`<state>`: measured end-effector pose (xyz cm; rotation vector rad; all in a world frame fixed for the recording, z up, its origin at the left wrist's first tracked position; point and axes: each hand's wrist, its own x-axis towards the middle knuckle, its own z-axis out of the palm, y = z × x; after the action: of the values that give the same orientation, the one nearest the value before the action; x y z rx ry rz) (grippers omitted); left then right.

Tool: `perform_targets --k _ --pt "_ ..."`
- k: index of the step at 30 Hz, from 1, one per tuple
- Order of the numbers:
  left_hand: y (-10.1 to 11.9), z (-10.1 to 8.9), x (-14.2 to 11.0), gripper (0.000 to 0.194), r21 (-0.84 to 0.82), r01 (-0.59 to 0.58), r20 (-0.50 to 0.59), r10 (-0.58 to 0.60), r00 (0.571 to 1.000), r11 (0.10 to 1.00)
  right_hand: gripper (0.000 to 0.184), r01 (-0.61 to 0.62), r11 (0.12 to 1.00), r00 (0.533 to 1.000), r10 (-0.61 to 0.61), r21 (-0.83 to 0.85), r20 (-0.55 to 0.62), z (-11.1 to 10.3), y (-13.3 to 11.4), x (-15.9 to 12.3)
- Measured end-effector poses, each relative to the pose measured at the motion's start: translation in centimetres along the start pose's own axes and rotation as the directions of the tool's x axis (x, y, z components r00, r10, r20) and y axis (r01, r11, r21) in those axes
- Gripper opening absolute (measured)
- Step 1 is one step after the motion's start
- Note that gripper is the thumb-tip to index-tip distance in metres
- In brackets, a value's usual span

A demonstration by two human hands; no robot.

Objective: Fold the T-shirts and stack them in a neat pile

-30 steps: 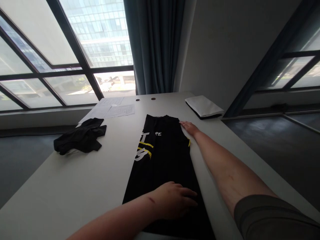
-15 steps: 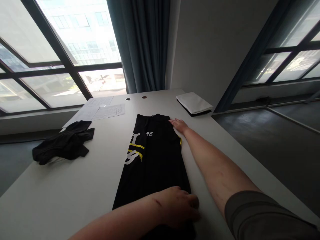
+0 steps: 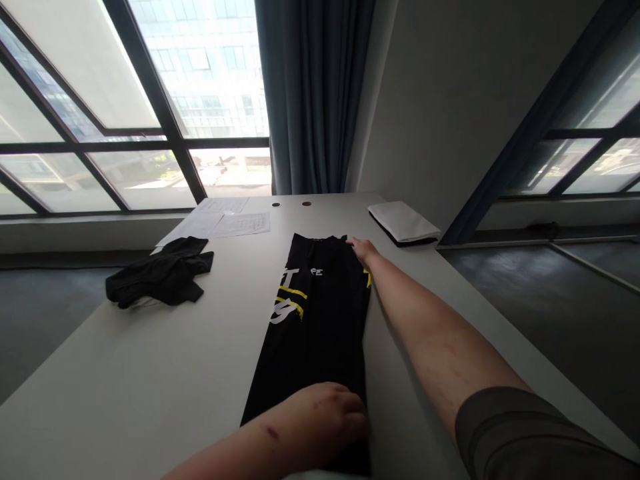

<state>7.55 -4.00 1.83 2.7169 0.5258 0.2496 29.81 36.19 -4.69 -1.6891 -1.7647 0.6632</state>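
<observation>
A long folded black garment (image 3: 330, 333) with white lettering and yellow stripes lies lengthwise on the white table (image 3: 160, 373). I cannot tell whether it is a shirt or trousers. My right hand (image 3: 362, 249) pinches its far right corner, which is slightly raised at the fingertips. Close to me, my left hand (image 3: 335, 417) is closed over the near part of the right edge, its fingers curled down into the cloth. The wrist and forearm cross the garment and hide its near end.
A crumpled black cloth (image 3: 160, 273) lies at the table's left edge. Printed papers (image 3: 240, 225) are at the back left. A folded white-and-black item (image 3: 404, 222) sits at the back right. Two round cable holes are near the far edge, before a blue curtain (image 3: 315, 100).
My view has swung left, shifting things rightward in the picture. Both hands have drawn the garment's right edge inward, so it looks narrower. My right fingers have gone from lying flat to pinching the corner.
</observation>
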Motion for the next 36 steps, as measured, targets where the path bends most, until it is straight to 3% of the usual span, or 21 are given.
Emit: perform_targets --k 4,8,12,17,20,25,29,33,36 --pt "0.6 0.2 -4.7 0.018 -0.104 0.181 -0.048 -0.187 0.981 0.978 0.057 0.096 0.985 0.99 -0.079 -0.146 0.115 1.9 -3.7 0.6" --pt "0.7 0.6 -7.8 0.024 -0.164 0.302 -0.007 -0.307 0.952 0.939 0.058 0.177 0.948 0.97 -0.123 -0.263 0.208 5.5 -5.9 0.2" --pt "0.6 0.4 -9.5 0.029 -0.224 0.329 0.01 -0.335 0.942 0.917 0.061 0.218 0.908 0.955 -0.123 -0.359 0.268 8.8 -5.9 -1.0" --pt "-0.3 0.0 -9.2 0.039 -0.206 0.324 -0.02 -0.335 0.942 0.923 0.061 0.248 0.861 0.958 -0.149 -0.444 0.245 10.6 -4.6 -2.2" --pt "-1.2 0.5 -8.7 0.039 -0.174 0.297 -0.042 -0.309 0.95 0.939 0.061 0.247 0.855 0.965 -0.172 -0.456 0.201 10.9 -4.3 -2.5" --pt "-2.1 1.4 -9.0 0.016 -0.12 0.245 -0.007 -0.248 0.969 0.962 0.057 0.279 0.866 0.959 -0.278 -0.415 0.064 10.1 -4.6 -2.8" --pt "-2.0 1.8 -9.0 0.024 -0.111 0.249 -0.017 -0.252 0.968 0.962 0.054 0.304 0.886 0.93 -0.356 -0.349 -0.093 8.5 -5.3 -3.8" --pt "-1.4 2.9 -8.4 0.017 0.008 0.27 -0.019 -0.27 0.963 0.963 0.054 0.292 0.914 0.907 -0.358 -0.282 -0.222 6.7 -5.7 -6.5" --pt "-1.1 3.8 -8.0 0.011 0.079 0.315 -0.036 -0.314 0.949 0.946 0.045 0.329 0.92 0.89 -0.378 -0.214 -0.254 5.5 -5.1 -10.6"
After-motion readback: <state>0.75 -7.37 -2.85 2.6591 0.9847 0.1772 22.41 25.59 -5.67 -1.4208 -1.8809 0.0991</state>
